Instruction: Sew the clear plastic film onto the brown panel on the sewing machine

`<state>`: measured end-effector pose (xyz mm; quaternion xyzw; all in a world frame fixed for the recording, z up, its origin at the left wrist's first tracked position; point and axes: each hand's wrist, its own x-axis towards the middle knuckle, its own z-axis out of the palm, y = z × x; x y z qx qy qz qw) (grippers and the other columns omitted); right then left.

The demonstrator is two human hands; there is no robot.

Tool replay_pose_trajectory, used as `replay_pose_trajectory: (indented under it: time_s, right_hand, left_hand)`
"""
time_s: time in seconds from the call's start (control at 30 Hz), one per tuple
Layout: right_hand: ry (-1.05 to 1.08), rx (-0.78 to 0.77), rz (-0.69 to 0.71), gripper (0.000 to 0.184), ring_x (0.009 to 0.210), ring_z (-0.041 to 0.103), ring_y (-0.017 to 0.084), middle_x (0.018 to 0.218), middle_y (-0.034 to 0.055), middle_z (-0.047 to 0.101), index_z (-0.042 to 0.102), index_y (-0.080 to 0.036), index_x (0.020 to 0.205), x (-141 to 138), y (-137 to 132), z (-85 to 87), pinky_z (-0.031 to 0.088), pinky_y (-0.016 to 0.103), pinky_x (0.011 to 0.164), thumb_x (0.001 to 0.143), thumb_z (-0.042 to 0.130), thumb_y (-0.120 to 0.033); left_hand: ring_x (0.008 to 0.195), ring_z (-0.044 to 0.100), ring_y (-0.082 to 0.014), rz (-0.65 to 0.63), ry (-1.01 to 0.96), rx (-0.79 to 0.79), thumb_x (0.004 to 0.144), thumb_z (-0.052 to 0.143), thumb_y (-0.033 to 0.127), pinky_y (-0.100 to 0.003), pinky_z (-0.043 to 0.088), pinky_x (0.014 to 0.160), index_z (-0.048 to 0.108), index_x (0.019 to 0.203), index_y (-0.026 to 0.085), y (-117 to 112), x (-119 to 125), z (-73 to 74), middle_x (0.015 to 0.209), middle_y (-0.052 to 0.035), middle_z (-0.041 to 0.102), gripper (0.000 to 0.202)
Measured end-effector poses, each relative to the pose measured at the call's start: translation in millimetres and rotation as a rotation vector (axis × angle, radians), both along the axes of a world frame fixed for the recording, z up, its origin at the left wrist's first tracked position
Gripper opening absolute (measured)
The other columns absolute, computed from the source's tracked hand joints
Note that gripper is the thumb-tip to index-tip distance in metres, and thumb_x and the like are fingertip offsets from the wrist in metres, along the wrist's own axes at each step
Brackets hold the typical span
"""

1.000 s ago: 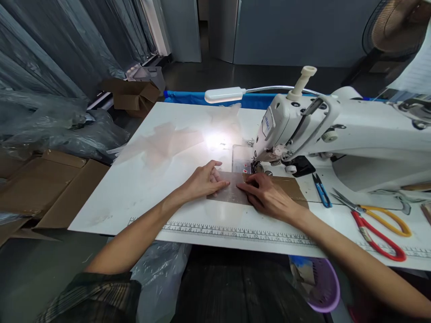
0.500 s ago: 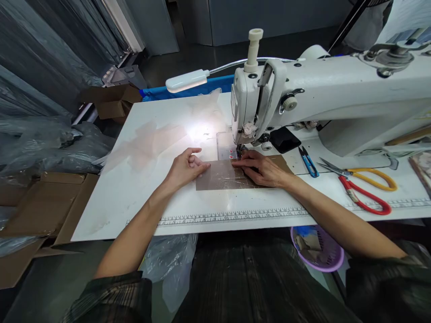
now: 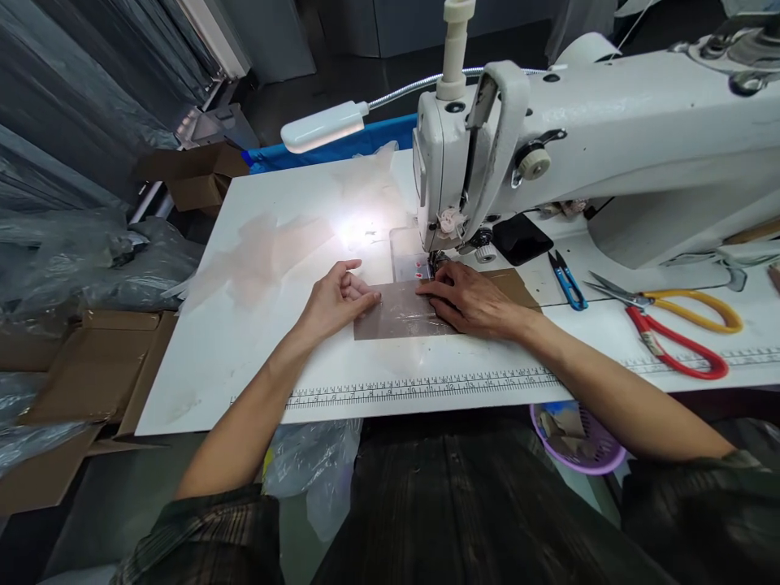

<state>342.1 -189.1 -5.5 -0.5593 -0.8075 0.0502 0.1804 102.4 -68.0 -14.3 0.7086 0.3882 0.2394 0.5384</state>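
Head view: a white worktop (image 3: 201,349) is spreading across the middle, with a white sewing machine (image 3: 609,130) standing on it at two o'clock. Beyond its edge, an open cardboard box (image 3: 101,366) is lying at nine o'clock. At the centre, a brownish translucent sheet (image 3: 390,321) is lying on the worktop, just on the six o'clock side of the presser foot (image 3: 435,263); a darker brown stretch is showing past the right hand, possibly another piece. Red-and-yellow-handled scissors (image 3: 639,301) are lying at three o'clock. The right hand (image 3: 475,299) is resting its fingers on the sheet near the foot; whether its grip is pinching anything, I cannot tell. The left hand (image 3: 334,301) is holding its forefinger apart from its thumb, whose tip is overlapping the sheet's ten o'clock corner; whether that grip is closing on the edge is also unclear. A purple basket (image 3: 588,470) is sitting below, at four o'clock; a white lamp (image 3: 322,127) is hanging at eleven. Blue snips (image 3: 569,282) are lying between machine and scissors.
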Motion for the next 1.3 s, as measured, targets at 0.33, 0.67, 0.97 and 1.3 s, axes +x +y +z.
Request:
replay_pose_trajectory:
  time_s: [0.33, 0.67, 0.97, 1.3]
  right_hand:
    - [0.21, 0.006, 0.069, 0.034, 0.099, 0.057, 0.023, 0.105, 0.0112, 0.056, 0.068, -0.021, 0.12, 12, -5, -3.6, 0.053, 0.044, 0.09, 0.096, 0.044, -0.021]
    - [0.205, -0.004, 0.047, 0.032, 0.099, 0.057, 0.023, 0.106, 0.0116, 0.056, 0.069, -0.022, 0.117, 11, -3, -4.4, 0.052, 0.045, 0.092, 0.094, 0.046, -0.02]
    - [0.189, -0.045, 0.09, 0.035, 0.099, 0.058, 0.021, 0.108, 0.0113, 0.058, 0.07, -0.022, 0.119, 12, -11, 5.2, 0.052, 0.041, 0.09, 0.095, 0.045, -0.02]
    - [0.087, -0.003, 0.138, 0.034, 0.102, 0.056, 0.025, 0.108, 0.0126, 0.06, 0.073, -0.023, 0.115, 11, -12, 5.7, 0.049, 0.046, 0.089, 0.09, 0.05, -0.018]
  left_hand:
    - [0.062, 0.059, -0.0117, -0.018, 0.007, 0.002, 0.071, 0.078, 0.035, -0.025, 0.046, 0.059, 0.05, 0.126, 0.016, 1, -2, 3.4, 0.079, 0.0, 0.066, 0.065]
    - [0.067, 0.059, -0.0118, -0.1, 0.036, -0.001, 0.073, 0.077, 0.031, -0.027, 0.047, 0.065, 0.049, 0.13, 0.017, 4, -6, 2.0, 0.086, -0.0029, 0.068, 0.065]
    - [0.068, 0.06, -0.013, -0.101, 0.039, -0.017, 0.073, 0.078, 0.033, -0.028, 0.048, 0.065, 0.048, 0.131, 0.017, 3, -6, 3.2, 0.085, -0.0028, 0.068, 0.067]
    - [0.072, 0.058, -0.0133, 0.076, 0.072, 0.229, 0.08, 0.072, 0.042, -0.028, 0.049, 0.066, 0.056, 0.125, 0.02, 7, -4, 1.1, 0.1, -0.0061, 0.064, 0.053]
